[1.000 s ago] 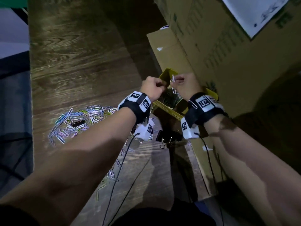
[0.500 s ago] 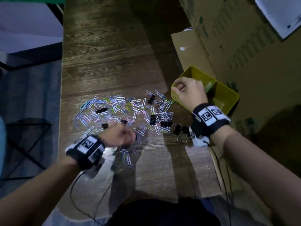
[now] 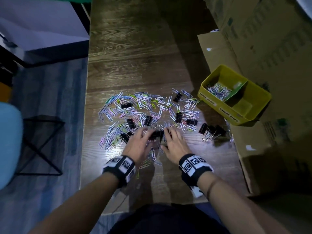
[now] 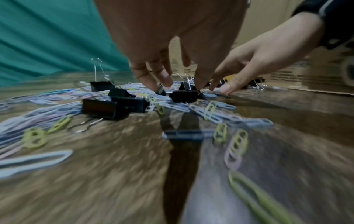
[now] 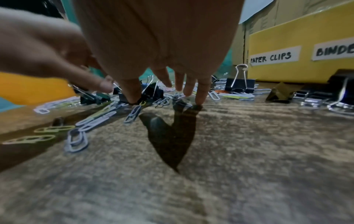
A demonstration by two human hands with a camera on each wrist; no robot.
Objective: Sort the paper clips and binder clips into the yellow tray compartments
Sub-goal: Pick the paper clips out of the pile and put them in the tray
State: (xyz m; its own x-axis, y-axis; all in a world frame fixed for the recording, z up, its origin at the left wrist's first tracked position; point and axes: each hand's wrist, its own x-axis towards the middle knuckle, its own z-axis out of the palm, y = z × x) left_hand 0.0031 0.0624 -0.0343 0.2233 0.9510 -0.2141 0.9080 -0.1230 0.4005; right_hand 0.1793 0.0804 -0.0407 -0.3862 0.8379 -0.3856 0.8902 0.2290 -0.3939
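Coloured paper clips (image 3: 148, 105) and black binder clips lie mixed in a pile on the wooden table (image 3: 135, 48). Both hands reach into the pile's near edge with fingers stretched out. My left hand (image 3: 145, 134) touches clips on one side of a black binder clip (image 3: 157, 134), and my right hand (image 3: 168, 134) rests its fingertips (image 5: 201, 97) on the table on the other side. In the right wrist view the thumb presses down by that binder clip (image 5: 151, 91). The yellow tray (image 3: 219, 107) stands to the right, with paper clips (image 3: 219, 91) in its far compartment.
Several binder clips (image 3: 212, 130) sit grouped by the tray's near corner. Cardboard boxes (image 3: 270, 39) wall off the table's right side. The table's left edge drops to the floor, where a black wire stool (image 3: 38, 144) stands. The tray front (image 5: 287, 37) carries labels reading PAPER CLIPS and BINDE.
Both hands were at the tray a second ago. The left hand came down to the pile first; the right hand has now left the tray and joined it there.
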